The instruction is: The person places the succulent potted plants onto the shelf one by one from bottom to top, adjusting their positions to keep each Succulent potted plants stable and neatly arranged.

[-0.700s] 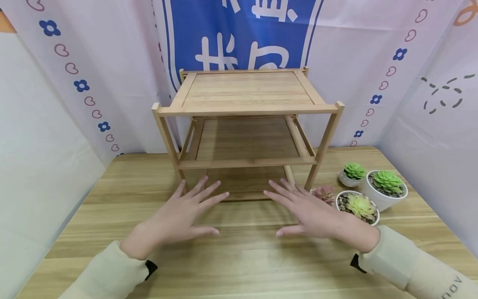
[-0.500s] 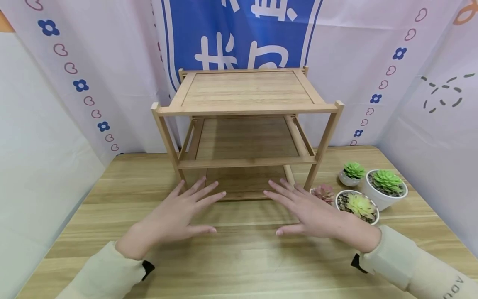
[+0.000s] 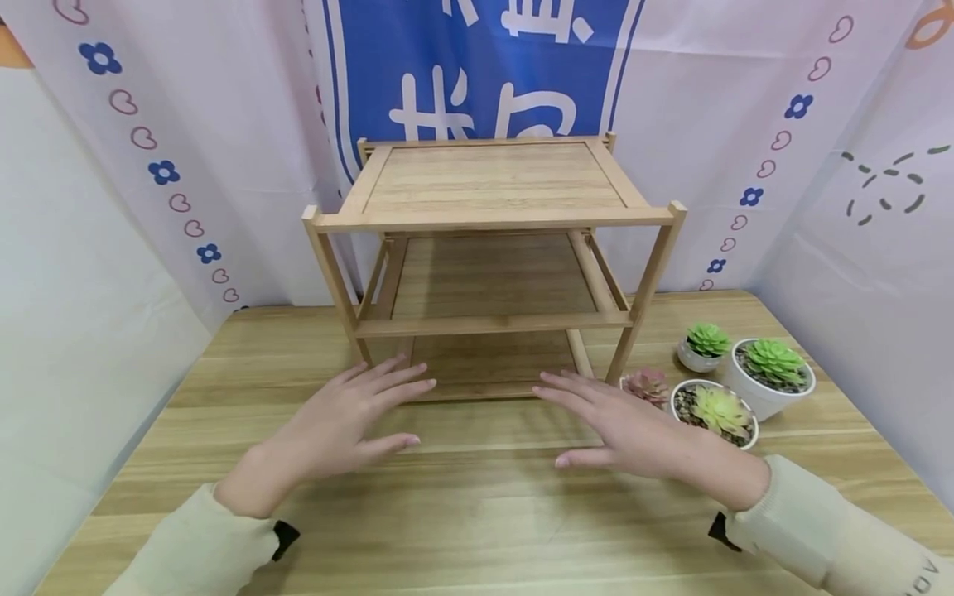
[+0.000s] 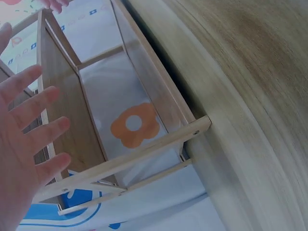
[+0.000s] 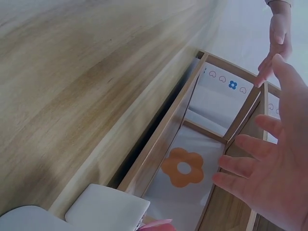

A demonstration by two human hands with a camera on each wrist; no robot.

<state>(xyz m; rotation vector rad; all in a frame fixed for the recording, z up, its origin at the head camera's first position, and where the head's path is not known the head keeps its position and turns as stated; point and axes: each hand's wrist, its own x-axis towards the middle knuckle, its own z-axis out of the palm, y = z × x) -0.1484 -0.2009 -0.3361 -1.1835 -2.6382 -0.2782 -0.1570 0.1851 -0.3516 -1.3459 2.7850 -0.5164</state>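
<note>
A three-tier wooden shelf (image 3: pixel 492 324) stands at the back of the wooden table (image 3: pixel 477 530). In front of its left side my left hand (image 3: pixel 339 422) hovers above the table, fingers spread and nothing held. My right hand (image 3: pixel 622 422) mirrors it at the shelf's right side, also bare and with straight fingers. Both wrist views show the left palm (image 4: pixel 19 125) and the right palm (image 5: pixel 279 168) apart from the shelf frame. Beside the right hand, a pinkish succulent (image 3: pixel 646 387) is partly hidden behind it.
Right of the shelf stand a yellow-green succulent in a white pot (image 3: pixel 715 411), a larger potted green succulent (image 3: pixel 771 377) and a small potted one (image 3: pixel 703 346). White patterned cloth (image 3: pixel 693 99) with a blue panel (image 3: pixel 484 70) hangs behind; white walls flank the table.
The left hand has drawn back slightly to the left and toward me. The right hand has shifted a little right, its fingers closer together. The shelf and plants stay put.
</note>
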